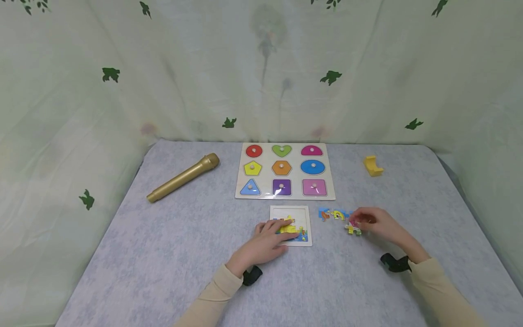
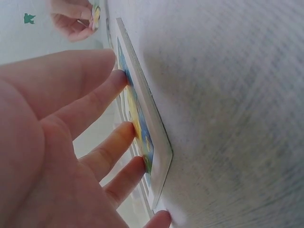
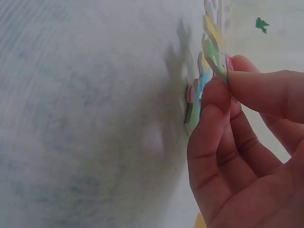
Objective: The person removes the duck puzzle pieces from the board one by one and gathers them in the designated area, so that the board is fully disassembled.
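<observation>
A small square jigsaw puzzle tray (image 1: 291,243) with a pale frame lies in front of me, partly filled with yellow and blue pieces. My left hand (image 1: 267,238) rests on it, fingers spread and fingertips touching the pieces; the left wrist view shows the same fingertips along the tray (image 2: 159,156). To its right, my right hand (image 1: 377,223) pinches a jigsaw puzzle piece (image 1: 353,229) between thumb and fingers. In the right wrist view that piece (image 3: 214,58) is held above the table, coloured green, yellow and pink. Loose puzzle pieces (image 1: 336,214) lie just beyond it, partly hidden by the hand.
Behind the tray lies a wooden shape board (image 1: 297,177) with several coloured knobbed shapes. A gold microphone (image 1: 184,178) lies at the left. At the back right is a yellow block (image 1: 372,166) with a curved cutout. Pale curtains with green leaf prints surround the table.
</observation>
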Tool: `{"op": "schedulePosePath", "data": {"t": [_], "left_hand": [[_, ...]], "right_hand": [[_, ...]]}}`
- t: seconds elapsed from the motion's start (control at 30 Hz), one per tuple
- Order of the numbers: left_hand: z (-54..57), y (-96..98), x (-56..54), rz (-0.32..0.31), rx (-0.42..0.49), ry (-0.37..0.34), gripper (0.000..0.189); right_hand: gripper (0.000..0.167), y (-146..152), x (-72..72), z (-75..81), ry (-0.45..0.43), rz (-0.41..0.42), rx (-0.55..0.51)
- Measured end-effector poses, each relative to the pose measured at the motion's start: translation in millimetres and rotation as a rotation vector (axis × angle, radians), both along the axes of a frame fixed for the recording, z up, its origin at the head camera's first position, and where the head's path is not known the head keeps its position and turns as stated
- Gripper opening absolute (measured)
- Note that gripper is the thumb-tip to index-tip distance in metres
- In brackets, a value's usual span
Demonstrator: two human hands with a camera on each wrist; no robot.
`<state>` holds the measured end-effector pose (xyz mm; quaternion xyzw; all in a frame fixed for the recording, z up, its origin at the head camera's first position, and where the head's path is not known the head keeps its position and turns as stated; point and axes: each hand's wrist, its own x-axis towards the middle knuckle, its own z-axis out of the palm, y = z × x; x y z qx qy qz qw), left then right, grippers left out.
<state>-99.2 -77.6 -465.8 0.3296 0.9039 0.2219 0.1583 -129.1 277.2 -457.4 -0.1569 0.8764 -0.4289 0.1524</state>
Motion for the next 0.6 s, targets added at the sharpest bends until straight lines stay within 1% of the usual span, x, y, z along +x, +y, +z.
{"op": "schedulePosePath", "data": {"t": [0.17, 0.27, 0.43, 0.6], "left_hand": [[0.7, -0.2, 0.2, 0.0, 0.003, -0.004, 0.042], [0.8, -0.3, 0.4, 0.001, 0.007, -0.008, 0.042], [-0.9, -0.6, -0.1, -0.002, 0.014, -0.005, 0.042], [-0.9, -1.0, 0.2, -0.007, 0.019, -0.002, 0.043]], "right_hand": [[0.015, 3.8, 3.6, -1.7, 0.003, 0.007, 0.036], [0.015, 3.8, 4.8, -3.8, 0.024, 0.008, 0.059], [0.018, 2.2, 5.6, -8.0, 0.119, 0.034, 0.133], [0.021, -1.4, 7.4, -9.9, 0.187, 0.041, 0.189]]}}
